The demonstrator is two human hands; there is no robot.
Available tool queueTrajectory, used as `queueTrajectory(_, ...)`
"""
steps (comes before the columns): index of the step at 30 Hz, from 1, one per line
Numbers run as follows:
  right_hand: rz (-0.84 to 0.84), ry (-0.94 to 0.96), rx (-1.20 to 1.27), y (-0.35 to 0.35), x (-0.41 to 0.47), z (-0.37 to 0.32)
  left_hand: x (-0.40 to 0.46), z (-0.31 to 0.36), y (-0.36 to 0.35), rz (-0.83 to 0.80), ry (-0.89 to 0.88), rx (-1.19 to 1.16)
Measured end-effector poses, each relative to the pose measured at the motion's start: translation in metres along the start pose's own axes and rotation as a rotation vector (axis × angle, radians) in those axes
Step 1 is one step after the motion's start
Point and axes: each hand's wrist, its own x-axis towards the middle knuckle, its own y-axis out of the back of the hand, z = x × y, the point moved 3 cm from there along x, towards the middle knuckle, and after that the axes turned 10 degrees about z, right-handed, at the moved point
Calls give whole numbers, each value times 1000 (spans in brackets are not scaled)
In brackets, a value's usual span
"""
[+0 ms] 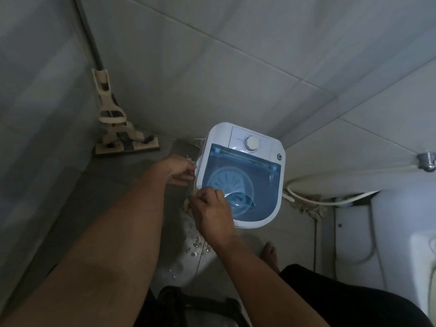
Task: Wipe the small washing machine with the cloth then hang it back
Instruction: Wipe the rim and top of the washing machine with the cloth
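Observation:
A small white washing machine (257, 140) with a blue see-through lid and a round dial stands on the tiled floor against the wall. My left hand (180, 169) is against its left side, fingers curled on what looks like a pale cloth edge (191, 161). My right hand (212, 213) is at the machine's front-left corner, closed on a pale bunched cloth (187, 204) that is mostly hidden under the hand.
A beige flat mop (120, 135) leans in the left corner. A white hose (313, 197) and a metal tap (427, 161) lie to the right, beside a white fixture (405, 232). Water drops wet the floor (193, 244) near my bare foot (270, 253).

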Motion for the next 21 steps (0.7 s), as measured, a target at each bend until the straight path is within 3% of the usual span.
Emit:
queueTrajectory(13, -44, 76, 7, 4, 93, 41, 0, -5, 6, -59, 50, -62)
queueTrajectory(21, -29, 0, -77, 6, 153, 73, 7, -5, 7, -59, 49, -64)
